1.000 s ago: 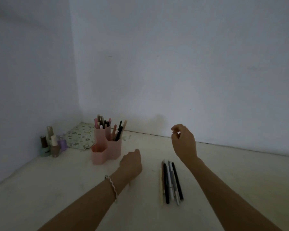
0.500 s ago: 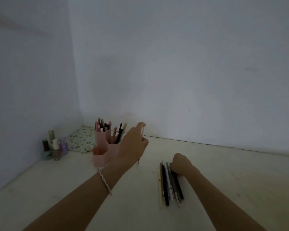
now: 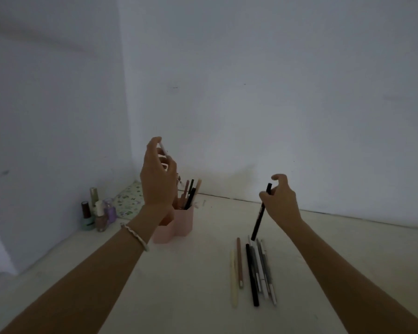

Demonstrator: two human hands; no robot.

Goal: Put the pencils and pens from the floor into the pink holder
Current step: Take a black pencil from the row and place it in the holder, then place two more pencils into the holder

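The left hand (image 3: 158, 174) hovers just above the pink holder (image 3: 185, 220), fingers pinching a slim white pen (image 3: 163, 148). It wants tipping upright over a free cell before letting go. Right of the holder, the right hand (image 3: 281, 201) pinches a black pen (image 3: 261, 213) above the row of pens (image 3: 251, 273) on the floor.

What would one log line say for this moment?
left hand: holds pale pen near pink holder | right hand: holds black pen | floor pens: lying in row

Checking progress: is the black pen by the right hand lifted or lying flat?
Lifted: the right hand pinches the black pen steeply tilted; lower tip contact unclear.
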